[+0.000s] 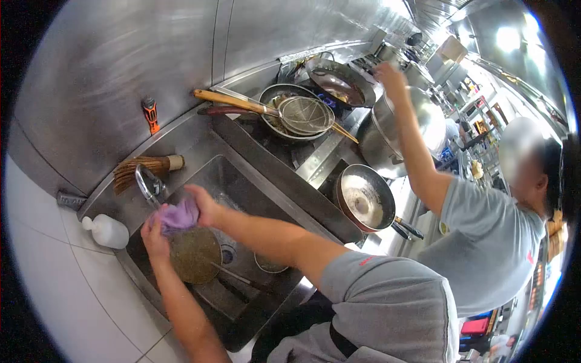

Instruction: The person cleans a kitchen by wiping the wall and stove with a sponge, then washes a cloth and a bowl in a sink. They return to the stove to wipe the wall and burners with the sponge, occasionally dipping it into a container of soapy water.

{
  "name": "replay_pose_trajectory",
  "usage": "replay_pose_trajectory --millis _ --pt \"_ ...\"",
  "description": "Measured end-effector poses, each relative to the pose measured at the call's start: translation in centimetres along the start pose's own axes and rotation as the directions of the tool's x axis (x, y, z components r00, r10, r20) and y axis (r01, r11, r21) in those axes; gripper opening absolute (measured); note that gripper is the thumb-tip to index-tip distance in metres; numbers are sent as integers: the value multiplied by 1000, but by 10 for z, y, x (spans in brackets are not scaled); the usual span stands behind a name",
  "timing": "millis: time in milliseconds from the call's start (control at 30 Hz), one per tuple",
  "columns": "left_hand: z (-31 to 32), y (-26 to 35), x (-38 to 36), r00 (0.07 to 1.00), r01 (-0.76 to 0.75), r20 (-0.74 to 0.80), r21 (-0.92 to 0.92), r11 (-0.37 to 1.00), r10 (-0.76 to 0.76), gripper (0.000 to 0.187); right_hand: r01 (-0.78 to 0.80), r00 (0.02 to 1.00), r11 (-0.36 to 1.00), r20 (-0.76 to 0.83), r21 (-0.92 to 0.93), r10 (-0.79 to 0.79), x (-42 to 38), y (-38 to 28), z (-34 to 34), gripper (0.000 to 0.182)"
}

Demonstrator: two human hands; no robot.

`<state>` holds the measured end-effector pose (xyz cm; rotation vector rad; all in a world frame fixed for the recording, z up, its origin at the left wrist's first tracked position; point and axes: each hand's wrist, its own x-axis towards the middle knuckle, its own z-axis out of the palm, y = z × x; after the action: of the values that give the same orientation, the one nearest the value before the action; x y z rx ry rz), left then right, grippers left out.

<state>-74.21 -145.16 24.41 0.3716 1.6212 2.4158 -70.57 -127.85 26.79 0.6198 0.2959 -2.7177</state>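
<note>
A bunched purple cloth (179, 216) is gripped between my two hands, close below the curved metal faucet (149, 184). My left hand (156, 239) closes on its near left side. On the right side, my right hand (204, 206) holds it too, with the fingers partly hidden. Under the hands, in the metal sink (221, 172), stands a round pan or bowl (195, 257) of murky brownish liquid. A thin handle (233, 273) reaches out from it. Another round vessel (269, 264) sits beside it, partly covered by my right forearm.
A bamboo brush (142, 169) and a white pump bottle (110, 232) lie along the sink's edge. Past the sink are a wire strainer (305, 115) over a pan, a wok (341, 83), a frying pan (365, 198) and a large pot (387, 136). A co-worker (490, 242) reaches across at right.
</note>
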Motion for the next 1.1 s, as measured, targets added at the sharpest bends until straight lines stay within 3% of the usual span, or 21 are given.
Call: replay_pose_trajectory --millis 33,133,167,200,233,300,367,433,467,533,567,600,633,667,700,767,867,900,967,1033,1100 --pt "11 -2 -1 1000 -9 3 0 1000 9 26 -72 997 996 7 62 72 13 12 -6 42" --pt "45 -23 -3 999 41 2 368 929 -45 29 209 956 941 257 -265 -140 127 36 -93 50" --pt "60 -33 -9 976 -135 -64 570 810 208 31 251 922 899 371 -358 -110 151 37 -112 55" --pt "66 -38 -12 888 -254 -70 749 611 455 33 279 958 812 202 -512 -203 174 42 -132 51" --pt "60 -38 -9 888 -258 -65 749 610 456 33 265 948 709 40 -654 -317 173 43 -128 49" --pt "31 -41 6 850 -82 -239 820 567 469 35 370 810 38 303 -928 -502 106 54 -61 60" --pt "9 -55 12 869 93 -344 820 565 356 37 57 907 678 -245 -733 -341 91 57 -39 59" --pt "14 -65 6 849 -59 -290 778 626 441 49 127 888 716 -242 -686 -390 84 65 -37 58" --pt "28 -69 -3 822 -82 -198 887 455 534 51 494 525 151 155 -856 -837 80 76 -42 48" --pt "42 -57 -12 835 -141 -165 858 494 525 51 485 -22 -518 582 -705 -813 79 81 -44 39" --pt "46 -45 -13 841 -193 -142 823 534 522 52 542 373 -42 285 -839 -883 66 69 -22 39" --pt "40 -33 -7 839 -191 -147 822 536 524 52 391 721 428 -18 -815 -693 50 55 -1 41" --pt "24 -20 5 874 -39 -238 834 550 424 50 77 920 771 -252 -633 -299 35 44 10 43" --pt "9 -11 19 887 108 -328 832 544 326 49 85 921 773 -247 -629 -302 22 35 8 43" --pt "-9 -14 29 886 100 -322 834 542 333 49 153 958 332 57 -931 -281 9 24 3 47" --pt "-42 -33 41 977 24 -72 972 232 203 50 285 946 -201 309 -937 -101 10 6 -12 53" --pt "-15 -8 31 991 -134 125 950 282 51 49 62 832 -583 365 -810 -418 22 15 -42 62" --pt "8 6 24 974 -182 219 909 375 -59 48 -41 768 -648 391 -761 -508 23 22 -47 63" --pt "32 19 14 961 -256 275 890 377 4 44 453 869 -165 475 -876 -140 26 20 -41 52" --pt "42 36 10 969 -193 245 833 518 -32 40 513 789 -194 548 -836 -277 44 24 -49 39" --pt "37 56 2 985 -140 171 819 557 -4 38 298 837 -316 406 -901 -367 39 23 -44 28"
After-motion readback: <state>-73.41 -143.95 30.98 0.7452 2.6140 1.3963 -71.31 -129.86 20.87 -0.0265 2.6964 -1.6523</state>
